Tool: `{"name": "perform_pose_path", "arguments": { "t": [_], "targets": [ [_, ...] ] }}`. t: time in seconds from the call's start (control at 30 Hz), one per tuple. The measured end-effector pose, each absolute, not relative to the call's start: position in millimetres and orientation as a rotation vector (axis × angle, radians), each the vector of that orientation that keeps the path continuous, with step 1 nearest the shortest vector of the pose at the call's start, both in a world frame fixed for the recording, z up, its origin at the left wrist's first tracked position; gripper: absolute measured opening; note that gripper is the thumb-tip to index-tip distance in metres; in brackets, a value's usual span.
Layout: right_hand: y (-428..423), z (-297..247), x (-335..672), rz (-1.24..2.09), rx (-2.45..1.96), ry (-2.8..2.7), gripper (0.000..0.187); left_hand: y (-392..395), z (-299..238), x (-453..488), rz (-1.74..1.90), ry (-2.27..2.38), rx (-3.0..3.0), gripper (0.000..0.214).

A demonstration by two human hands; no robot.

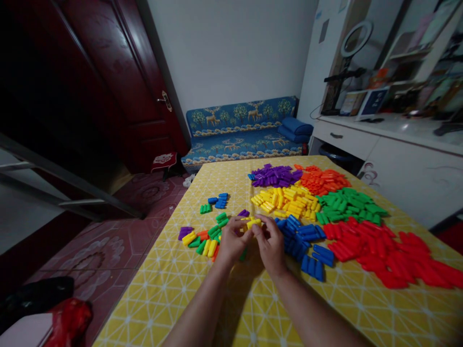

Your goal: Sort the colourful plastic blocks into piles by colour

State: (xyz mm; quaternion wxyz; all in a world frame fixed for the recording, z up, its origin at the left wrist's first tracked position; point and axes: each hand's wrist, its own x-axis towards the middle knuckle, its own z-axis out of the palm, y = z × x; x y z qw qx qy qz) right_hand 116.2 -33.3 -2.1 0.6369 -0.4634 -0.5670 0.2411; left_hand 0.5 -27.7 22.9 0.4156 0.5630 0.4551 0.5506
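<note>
The left hand [233, 241] and right hand [271, 243] meet above the table [173, 289], fingertips pinching one yellow block [253, 222] between them, just in front of the yellow pile [285, 200]. Blue blocks [306, 241] lie in front of that pile, with purple blocks [275, 176] behind it and a sofa [246, 130] far behind.

Left hand [231, 243] and right hand [271, 246] meeting above the bench [173, 289], seemingly on one peg [253, 222], loose cluster [202, 238] just left, large heaps [325, 207] right and behind, sofa [242, 135] beyond.
</note>
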Motion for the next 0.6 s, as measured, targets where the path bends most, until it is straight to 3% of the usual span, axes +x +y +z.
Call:
{"name": "perform_pose_path", "arguments": {
  "t": [0.2,0.6],
  "targets": [
    [-33.0,4.8,125.2,0.656,-1.105,-1.008,0.032,-52.8,6.9,49.7,1.471,0.948,0.634,0.052],
    [12.3,13.5,157.8,0.704,-1.135,-0.909,0.042,-23.3,-16.0,46.2,1.660,0.992,0.654,0.054]
  ]
}}
